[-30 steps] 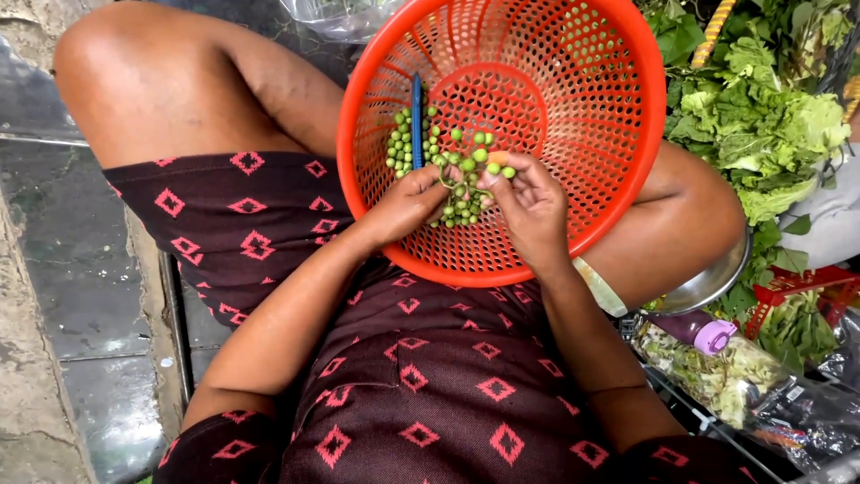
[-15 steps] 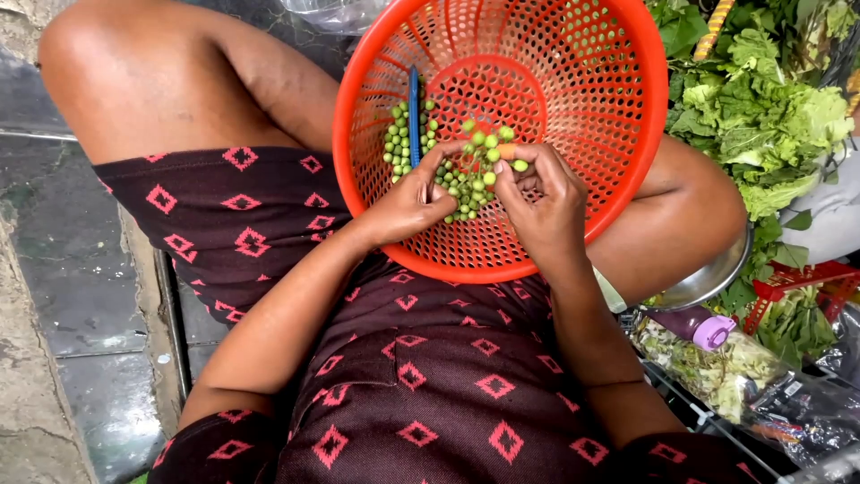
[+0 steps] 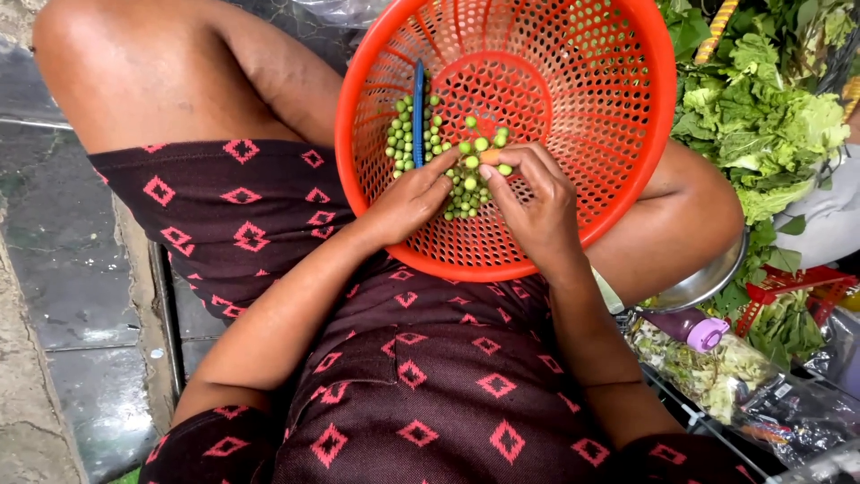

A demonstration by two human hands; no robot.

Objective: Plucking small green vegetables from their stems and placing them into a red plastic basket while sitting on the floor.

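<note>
An orange perforated plastic basket (image 3: 609,134) rests tilted on my lap. A heap of small round green berries (image 3: 434,148) lies in its lower left part, beside a blue stick-like tool (image 3: 418,99). My left hand (image 3: 408,202) reaches into the basket with its fingertips on the berries. My right hand (image 3: 528,202) is opposite it, thumb and fingers pinched around a berry at the pile. The two hands almost meet over the heap.
Leafy green vegetables (image 3: 761,116) are piled at the right. Below them sit a metal bowl (image 3: 699,282), a purple-capped bottle (image 3: 690,330) and plastic bags of greens (image 3: 717,372). A dark wet stone floor (image 3: 63,269) lies to the left of my legs.
The basket has shifted slightly up in view. Both hands have closed in on the berry pile, the right fingers moving from spread to pinched on a berry.
</note>
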